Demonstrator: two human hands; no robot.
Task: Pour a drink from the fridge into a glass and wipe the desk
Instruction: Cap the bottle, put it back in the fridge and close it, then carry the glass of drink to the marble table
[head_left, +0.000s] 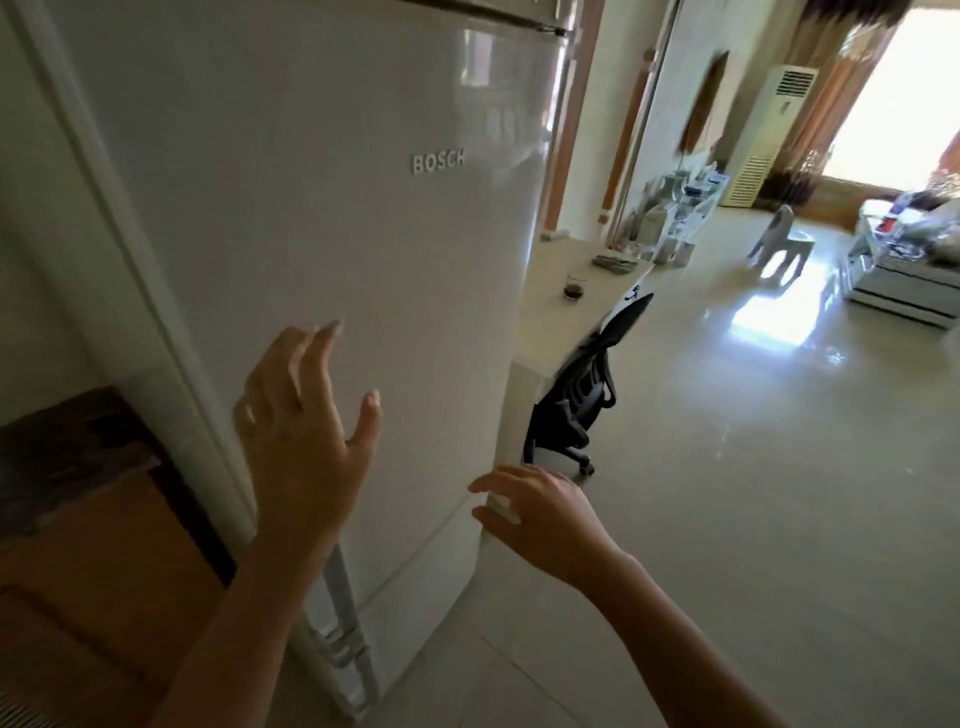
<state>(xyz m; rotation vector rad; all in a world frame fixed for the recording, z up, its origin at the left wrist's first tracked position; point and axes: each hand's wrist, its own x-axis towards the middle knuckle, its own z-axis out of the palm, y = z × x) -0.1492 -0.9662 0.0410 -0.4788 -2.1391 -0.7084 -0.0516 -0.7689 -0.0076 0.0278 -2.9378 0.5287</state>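
Note:
A tall white fridge (322, 218) fills the left and middle of the head view, its door closed. My left hand (301, 421) hovers spread in front of the door, fingers apart, holding nothing. My right hand (540, 514) is at the door's lower right edge, with its fingertips curled onto that edge. Beyond the fridge stands a pale desk (558, 322). On it sits a glass (574, 287) with dark drink in the bottom, and a folded cloth (615, 261) lies farther back.
A black office chair (582, 395) is pushed against the desk. A dark wooden cabinet (88, 519) stands at the left of the fridge. Open tiled floor (727, 493) stretches right toward a white stool (779, 241), low tables and a standing air conditioner (769, 135).

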